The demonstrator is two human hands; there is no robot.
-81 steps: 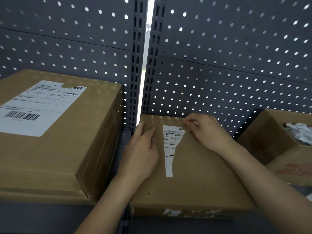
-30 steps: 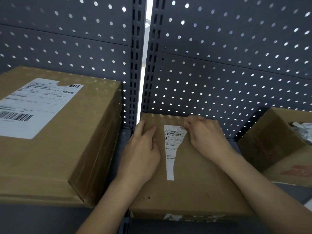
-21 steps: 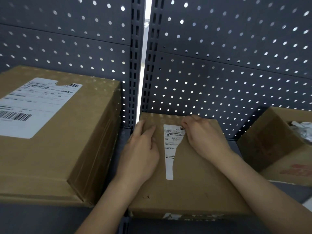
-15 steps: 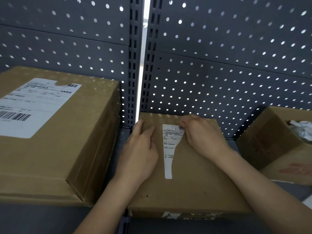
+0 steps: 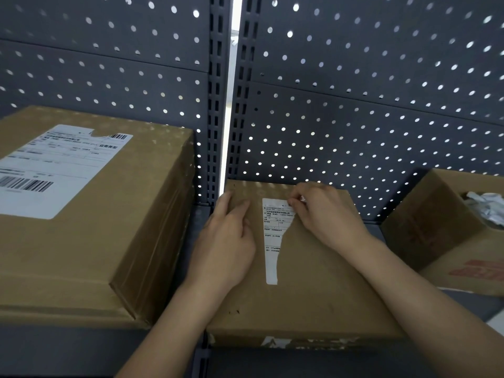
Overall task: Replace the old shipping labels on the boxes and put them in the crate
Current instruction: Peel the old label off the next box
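Before grey pegboard (image 5: pixel 354 118), left hand (image 5: pixel 226 241) lies flat on box (image 5: pixel 313 296); right hand (image 5: pixel 327 214) fingers (image 5: pixel 296 199) pinch torn label (image 5: pixel 272 236).

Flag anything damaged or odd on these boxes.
The label remnant on the middle box is torn to a ragged strip, the right hand picking at its top corner. The big box's label has a top-edge notch.

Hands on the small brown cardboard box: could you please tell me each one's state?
Left hand: open, flat on the small brown cardboard box.
Right hand: pinching the torn white label.
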